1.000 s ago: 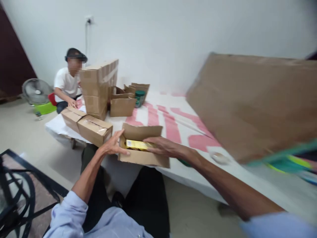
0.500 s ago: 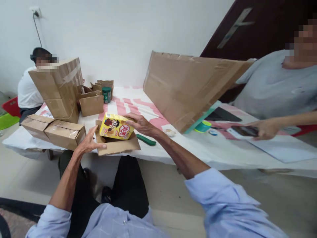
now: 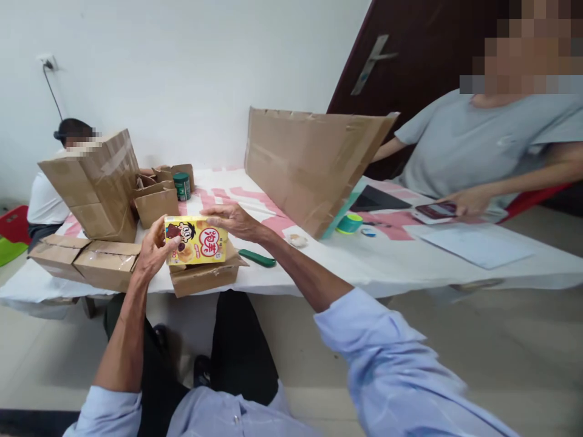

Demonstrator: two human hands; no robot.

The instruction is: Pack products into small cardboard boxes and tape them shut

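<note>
Light-blue shirt (image 3: 218, 409), apparently black trousers (image 3: 243, 346)

The yellow box (image 3: 200, 244) (cartoon-printed in front) is roughly level. An open carton (image 3: 204, 280) lies at its six o'clock.

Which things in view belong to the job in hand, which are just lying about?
Likely in the job:
yellow printed rectangular carton, held
brown cardboard box, partly hidden by the carton

Seemingly just lying about:
green elongated curved object, kind unclear
green cylindrical tub
flat pale rectangular item
</note>
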